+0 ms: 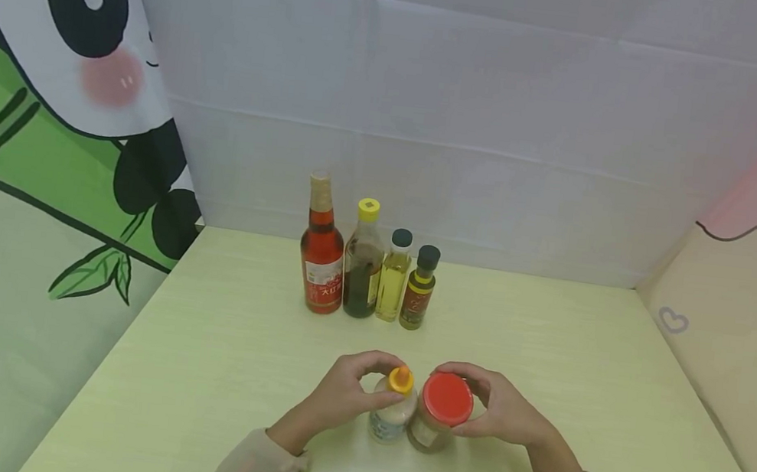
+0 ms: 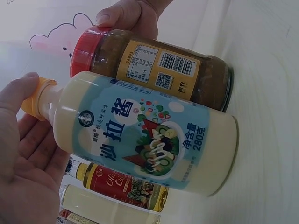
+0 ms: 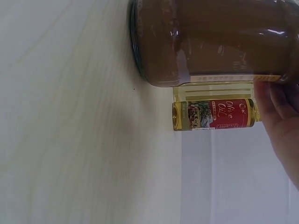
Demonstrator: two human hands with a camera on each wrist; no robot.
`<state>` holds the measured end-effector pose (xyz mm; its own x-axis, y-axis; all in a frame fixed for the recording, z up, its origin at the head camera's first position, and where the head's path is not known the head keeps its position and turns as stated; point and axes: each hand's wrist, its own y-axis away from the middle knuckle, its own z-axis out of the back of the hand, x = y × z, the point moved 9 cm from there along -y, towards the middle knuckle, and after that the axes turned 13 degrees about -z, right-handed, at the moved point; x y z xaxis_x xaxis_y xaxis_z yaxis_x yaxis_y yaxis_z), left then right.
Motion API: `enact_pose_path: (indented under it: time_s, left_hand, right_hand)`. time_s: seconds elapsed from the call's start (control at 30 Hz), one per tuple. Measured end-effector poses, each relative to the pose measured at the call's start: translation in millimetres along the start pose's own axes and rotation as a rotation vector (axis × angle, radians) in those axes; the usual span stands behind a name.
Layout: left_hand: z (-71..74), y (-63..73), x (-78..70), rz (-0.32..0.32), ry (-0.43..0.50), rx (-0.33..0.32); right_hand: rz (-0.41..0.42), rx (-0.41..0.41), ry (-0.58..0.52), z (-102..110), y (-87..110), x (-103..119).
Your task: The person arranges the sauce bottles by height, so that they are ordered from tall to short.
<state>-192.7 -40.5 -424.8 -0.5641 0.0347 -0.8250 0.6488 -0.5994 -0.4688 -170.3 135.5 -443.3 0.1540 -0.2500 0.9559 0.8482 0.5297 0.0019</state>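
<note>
In the head view my left hand (image 1: pixel 357 388) pinches the yellow-orange cap of a salad dressing bottle (image 1: pixel 390 422). Its blue label, with a picture of salad, faces the left wrist camera. Beside it, seemingly touching, stands a glass jar of brown sauce (image 1: pixel 429 432) with a red lid (image 1: pixel 447 399). My right hand (image 1: pixel 497 406) grips this jar near the lid, thumb at the near side and fingers at the far side. Both containers stand upright on the table. In the right wrist view the brown jar (image 3: pixel 224 42) fills the top, and only part of the hand (image 3: pixel 282 121) shows.
Behind the hands stand a tall red bottle (image 1: pixel 323 269), a dark sauce bottle with a yellow cap (image 1: pixel 363 265), a pale oil bottle (image 1: pixel 392 283) and a small olive oil bottle (image 1: pixel 418 294). White cloth (image 1: pixel 499 141) hangs behind the pale wooden table (image 1: pixel 215 342); printed cloths flank it.
</note>
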Motion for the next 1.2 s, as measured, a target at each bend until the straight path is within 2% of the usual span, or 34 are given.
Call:
enact_pose_path:
  time_s: [0.13, 0.37, 0.63, 0.9, 1.2]
  left_hand:
    - [0.2, 0.0, -1.9, -0.012, -0.018, -0.005]
    - [1.5, 0.6, 0.0, 0.014, -0.052, -0.012]
    - [6.6, 0.1, 3.1, 0.054, -0.054, -0.055]
    - [14.0, -3.4, 0.6, 0.049, -0.076, -0.105]
    - [16.9, -13.2, 0.6, 0.052, -0.074, -0.123]
  right_hand:
    - [0.005, -0.001, -0.002, -0.3, 0.5, 1.2]
    - [0.013, 0.009, -0.01, -1.7, 0.9, 2.6]
    - [0.002, 0.008, -0.011, -1.7, 1.5, 1.0]
    - [-0.002, 0.019, -0.024, -1.3, 0.8, 0.6]
    - [0.012, 0.018, -0.006, -1.6, 1.3, 0.2]
